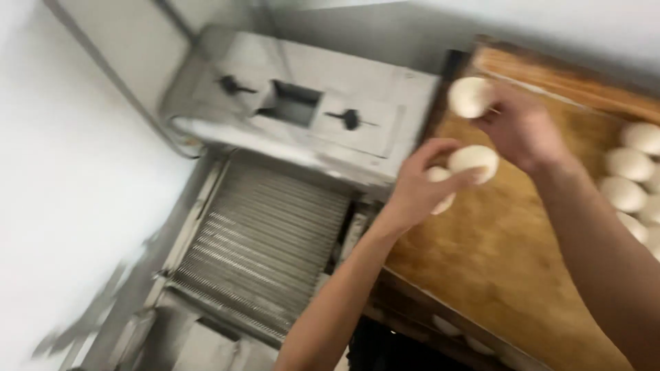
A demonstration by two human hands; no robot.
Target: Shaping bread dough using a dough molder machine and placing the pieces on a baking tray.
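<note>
1. Here the left hand (419, 185) is curling loosely round two pale dough balls (473, 161), the second tucked under the palm; the frame is blurring with motion.
2. The right hand (519, 127) is pinching a third dough ball (471, 96) at its fingertips, held just above the wooden tray (495, 254).
3. A row of dough balls (629, 165) is sitting along the tray's right edge; most of the board is lying bare, so, judging by that, the work seems only partly done.
4. The metal machine (302, 110) and its wire conveyor (265, 240) are standing to the left, carrying nothing visible.
</note>
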